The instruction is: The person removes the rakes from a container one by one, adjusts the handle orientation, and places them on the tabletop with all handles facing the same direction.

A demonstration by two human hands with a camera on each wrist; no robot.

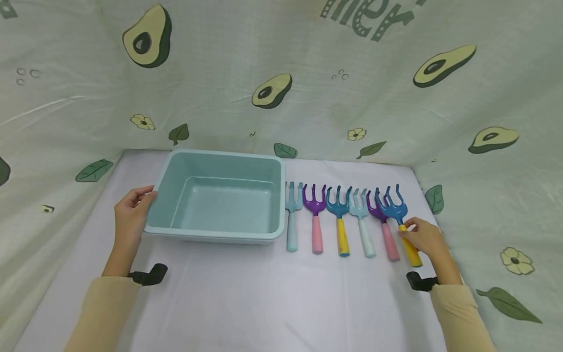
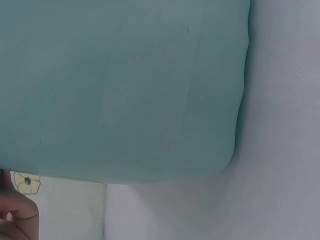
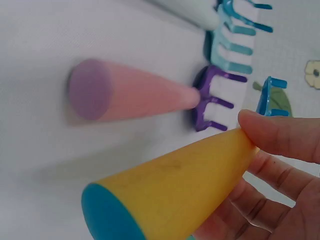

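Observation:
My right hand [image 1: 425, 236] pinches the yellow handle of a blue hand fork [image 1: 410, 244] near its neck. The right wrist view shows thumb and fingers around that yellow handle [image 3: 175, 185], its blue end toward the camera. Its tines overlap a purple fork with a pink handle [image 1: 389, 243] just to the left. At the other side, my left hand [image 1: 130, 210] grips the left rim of a pale teal plastic basin [image 1: 215, 234]. The basin has nothing in it. In the left wrist view, the basin's outer wall [image 2: 125, 90] covers most of the picture.
Between basin and right hand, more hand forks lie in a row, tines pointing away: a light teal one [image 1: 292, 230], a purple-and-pink one [image 1: 316, 234], a blue-and-yellow one [image 1: 342, 237] and a pale one [image 1: 366, 237]. A curtain with avocado prints [image 1: 211, 107] hangs behind the white table [image 1: 246, 298].

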